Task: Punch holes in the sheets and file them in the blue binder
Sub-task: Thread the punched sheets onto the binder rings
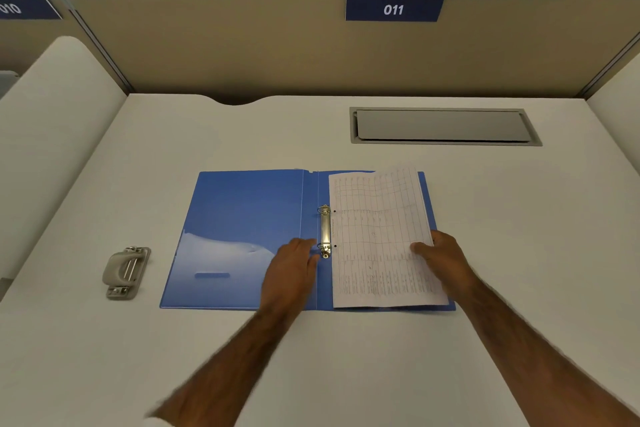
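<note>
My right hand (443, 262) pinches the sheets (377, 236); my left hand (294, 270) rests flat beside the rings (325, 230). If the holes miss the rings, they may tear.

The left forearm (239, 354) and right forearm (523, 340) reach in from the near edge. The left grip (294, 267) lies palm down, fingers straight and together — the right grip (441, 258) is curled, its thumb on top, pinching the sheets (377, 239).
</note>
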